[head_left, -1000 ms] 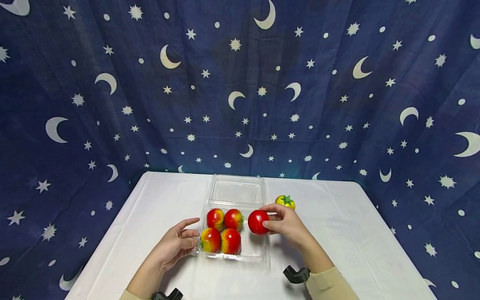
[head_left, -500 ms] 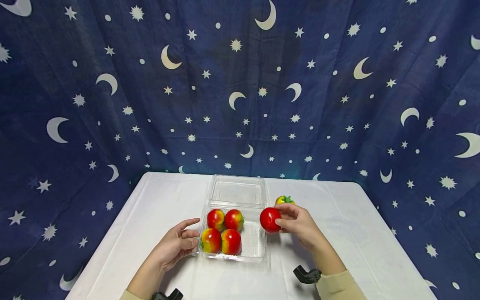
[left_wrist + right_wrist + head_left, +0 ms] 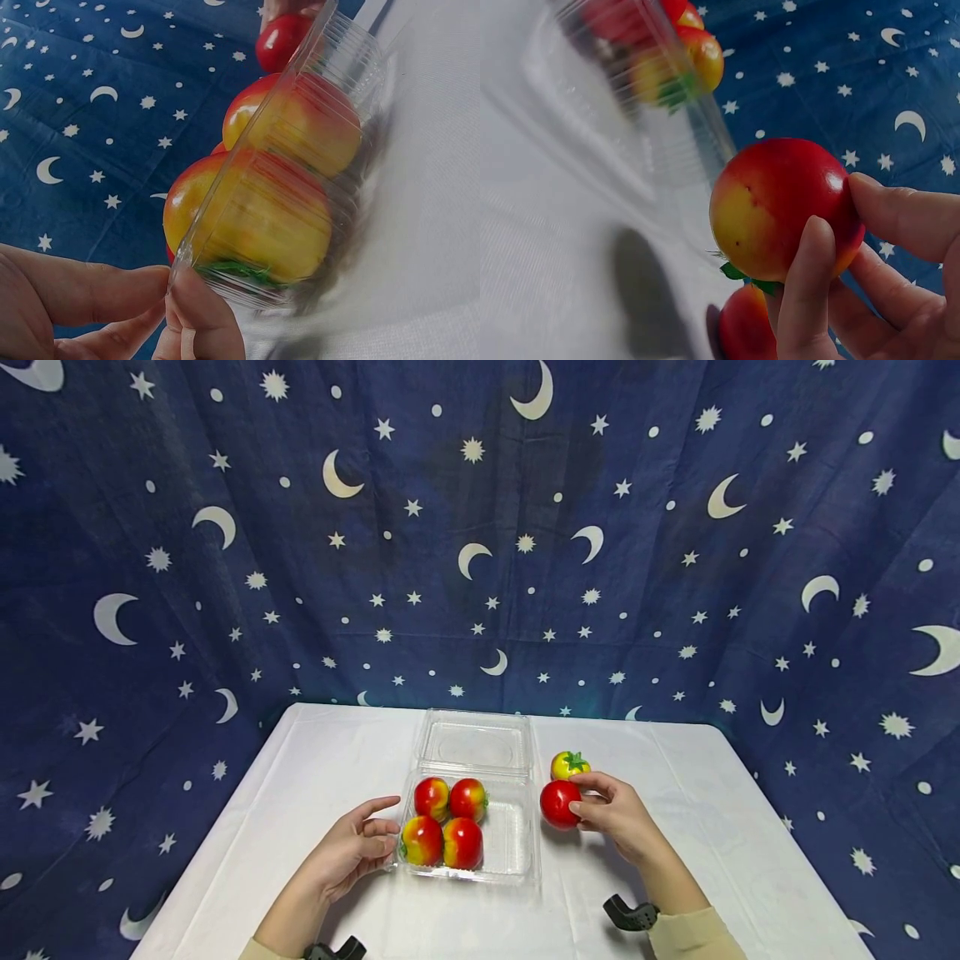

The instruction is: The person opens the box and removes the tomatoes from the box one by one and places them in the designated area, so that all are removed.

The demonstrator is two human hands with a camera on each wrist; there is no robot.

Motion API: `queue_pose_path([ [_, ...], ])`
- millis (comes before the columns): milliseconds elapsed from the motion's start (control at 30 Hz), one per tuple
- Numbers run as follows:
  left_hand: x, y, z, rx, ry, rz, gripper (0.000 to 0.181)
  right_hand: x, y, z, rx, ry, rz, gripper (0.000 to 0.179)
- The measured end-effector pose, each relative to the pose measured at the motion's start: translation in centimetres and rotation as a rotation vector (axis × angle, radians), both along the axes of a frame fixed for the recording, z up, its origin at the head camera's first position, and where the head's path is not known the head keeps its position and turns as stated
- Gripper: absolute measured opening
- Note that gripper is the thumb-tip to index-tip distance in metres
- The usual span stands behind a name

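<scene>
Pinching a glossy red and yellow fruit (image 3: 560, 804) between thumb and fingers, the right hand (image 3: 621, 814) holds it just beside the right edge of a clear plastic container (image 3: 512, 835). That grip is narrowed round the fruit, which looks mostly red in the head view; the right wrist view also shows a yellow patch, a few small dark specks and green leaves at the lower end. A loose fruit (image 3: 566, 765), yellow with a green leafy top, rests on the white surface (image 3: 697, 852) just beyond; whether the 2 touch cannot be told.

At the container's left edge, the left hand (image 3: 352, 850) has its grip closed down on the thin rim, finger and thumb pinching it. Inside the container, 4 red and yellow fruits (image 3: 462, 843) sit in 2 rows of 2, gathered toward the left side. The lid (image 3: 474, 743) lies folded back toward the far edge of the surface, an oval outline moulded in its middle; any lettering on it is too faint to read. Both wrists carry a black device (image 3: 630, 915), with any markings too small to make out. Behind hangs a dark blue cloth (image 3: 420, 560) printed with pale moons, stars and dots.
</scene>
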State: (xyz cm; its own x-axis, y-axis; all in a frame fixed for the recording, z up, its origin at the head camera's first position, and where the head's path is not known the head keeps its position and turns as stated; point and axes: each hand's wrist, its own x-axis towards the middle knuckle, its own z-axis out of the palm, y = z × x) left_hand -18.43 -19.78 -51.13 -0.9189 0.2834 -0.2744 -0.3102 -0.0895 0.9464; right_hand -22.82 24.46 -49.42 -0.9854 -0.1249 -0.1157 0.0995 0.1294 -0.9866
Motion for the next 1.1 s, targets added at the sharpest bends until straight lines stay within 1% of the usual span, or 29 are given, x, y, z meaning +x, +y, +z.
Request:
queue_pose_path([
  [233,0.1,-0.1,0.1,-0.003,-0.004,0.000,0.085,0.0,0.6,-0.8,0.001,-0.030,-0.025,0.055],
  [433,0.0,-0.1,-0.1,0.001,0.002,-0.011,0.085,-0.2,1.1,-1.8,0.022,-0.066,-0.074,0.054],
  [600,0.0,0.0,-0.1,-0.002,0.003,-0.005,0.085,-0.4,1.6,-2.4,0.039,-0.087,-0.107,0.054],
  [833,-0.1,0.0,-0.1,-0.002,0.000,-0.002,0.085,-0.7,2.1,-3.0,0.038,-0.094,-0.123,0.055],
  [1100,-0.1,0.0,-0.1,0.003,0.003,-0.005,0.085,-0.7,1.7,-3.3,0.033,-0.100,-0.130,0.056],
])
